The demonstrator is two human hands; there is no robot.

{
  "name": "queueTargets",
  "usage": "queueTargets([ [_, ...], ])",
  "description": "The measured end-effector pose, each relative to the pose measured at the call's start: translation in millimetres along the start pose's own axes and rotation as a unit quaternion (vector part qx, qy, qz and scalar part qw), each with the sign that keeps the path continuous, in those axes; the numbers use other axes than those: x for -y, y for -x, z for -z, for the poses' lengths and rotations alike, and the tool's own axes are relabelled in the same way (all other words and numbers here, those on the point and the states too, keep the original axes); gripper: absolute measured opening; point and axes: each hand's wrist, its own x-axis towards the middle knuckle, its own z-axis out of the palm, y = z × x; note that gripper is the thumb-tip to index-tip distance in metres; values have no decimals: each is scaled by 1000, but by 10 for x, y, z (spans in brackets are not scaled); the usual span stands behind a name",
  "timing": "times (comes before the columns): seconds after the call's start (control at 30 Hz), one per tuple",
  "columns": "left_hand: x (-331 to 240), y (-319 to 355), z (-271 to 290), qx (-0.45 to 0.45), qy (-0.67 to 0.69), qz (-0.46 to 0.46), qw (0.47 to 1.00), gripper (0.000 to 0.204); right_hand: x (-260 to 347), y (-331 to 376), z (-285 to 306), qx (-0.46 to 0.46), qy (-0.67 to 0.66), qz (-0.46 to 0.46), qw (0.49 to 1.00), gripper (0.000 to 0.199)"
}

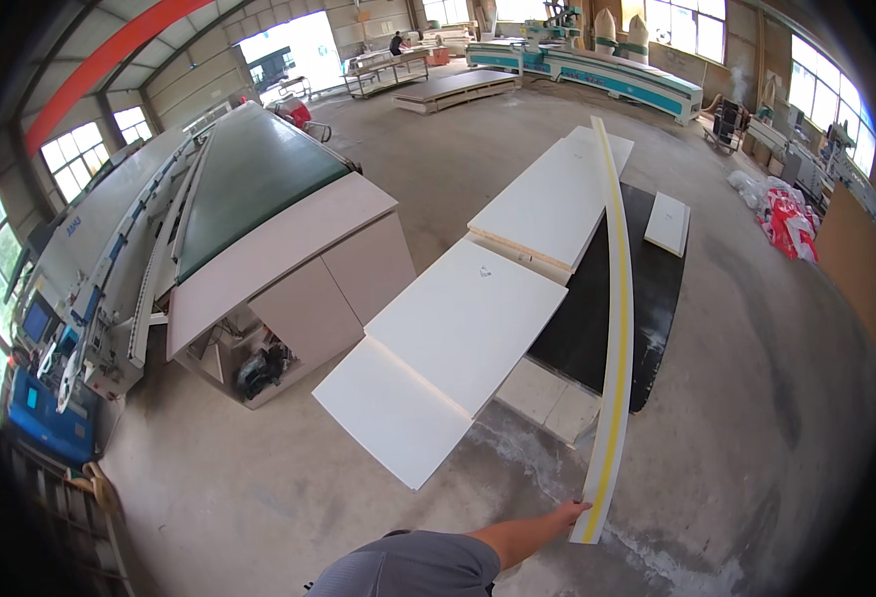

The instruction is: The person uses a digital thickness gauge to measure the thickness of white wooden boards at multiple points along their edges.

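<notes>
I am standing on bare concrete floor [757,418] that is lying open toward three o'clock, while white boards [458,328] are crowding the ground from ten to twelve o'clock, their near corner jutting toward me. My right hand [569,514] is reaching out at one o'clock on a straight arm, fingers closed around the near end of a long white strip [617,328] with a yellow edge, which is running away toward twelve o'clock along the boards' right edge.

Right arm outstretched, right hand [569,513] in closed grip
</notes>
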Motion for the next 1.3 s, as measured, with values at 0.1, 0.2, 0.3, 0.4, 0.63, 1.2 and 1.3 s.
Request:
queueTargets([
  [0.1, 2, -19, 58, -15, -24, 13, 1000, 55, 204, -189, 104, 17, 18, 14, 1000, 34],
  [0.2, -10, -33, 90, -12, -48, 0, 999, 53, 271, -301, 150, 33, 24, 25, 999, 35],
  [0.3, -22, -1, 270, -33, -210, -61, 975, 49, 253, -371, 145, 54, 34, 37, 997, 36],
  [0.4, -124, 200, 626, -80, -430, -89, 895, 46, 205, -423, 197, 80, 50, 49, 994, 37],
  [0.63, -642, 1733, 1616, 93, -586, -190, 782, 69, -381, -948, 110, 141, -26, 145, 979, 41],
  [1.2, -4718, 2478, 5492, -503, -509, -292, 634, 75, 4914, -1212, -3051, 33, -219, 358, 907, 47],
  [1.3, -4951, 2216, 5947, -433, -472, -217, 737, 72, 5249, -1203, -3634, -11, -242, 325, 914, 52],
])
